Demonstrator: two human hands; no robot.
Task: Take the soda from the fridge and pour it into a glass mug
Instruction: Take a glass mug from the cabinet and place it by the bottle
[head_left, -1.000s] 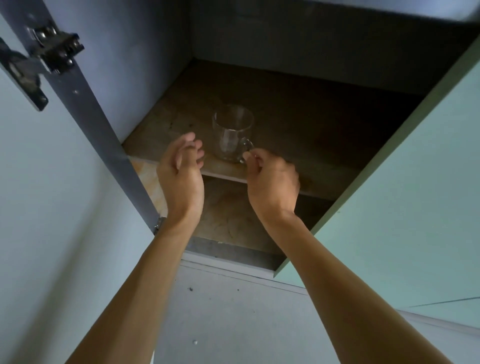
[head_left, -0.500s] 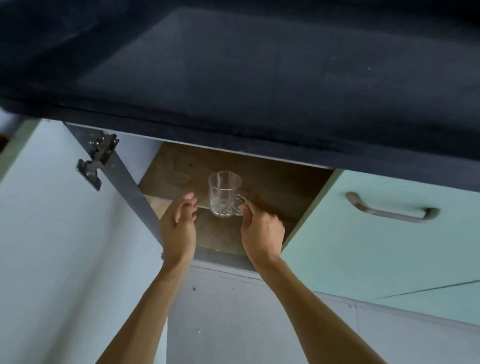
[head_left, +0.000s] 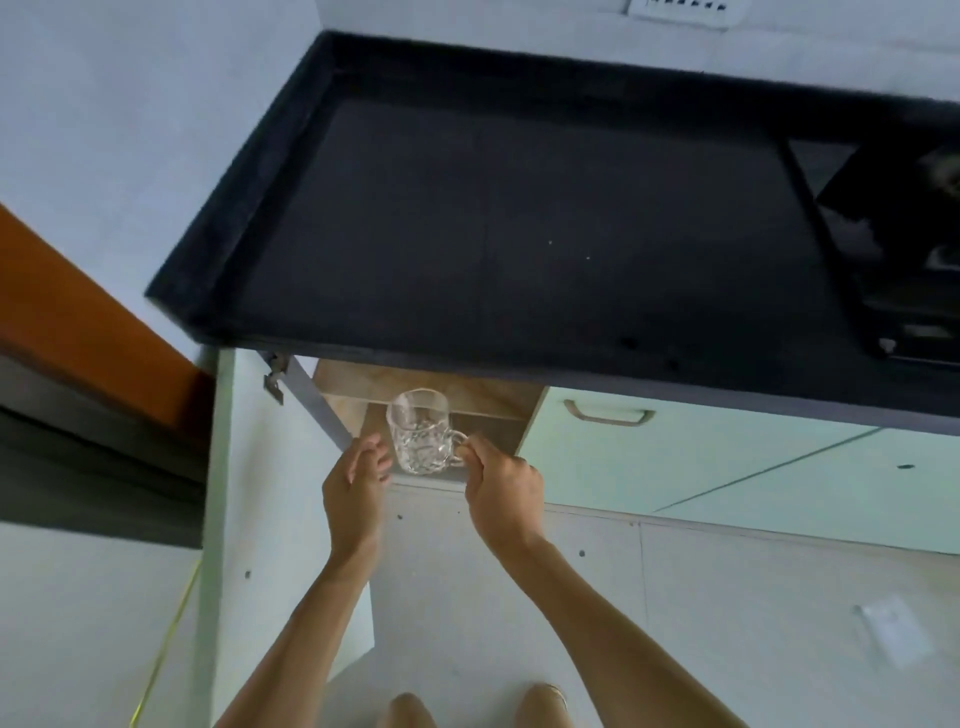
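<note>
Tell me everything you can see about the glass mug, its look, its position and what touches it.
The mug is clear glass with a cut pattern on its lower body and a smooth rim. It has one handle on its right side. It looks empty and stands nearly upright, in front of the open cabinet under the dark counter. The right hand pinches the handle. The left hand is beside the body; whether it touches is unclear.

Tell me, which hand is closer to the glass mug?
Right. The right hand has its fingers pinched on the handle of the glass mug, so it touches it. The left hand is open just beside the mug's left side, not clearly touching.
</note>
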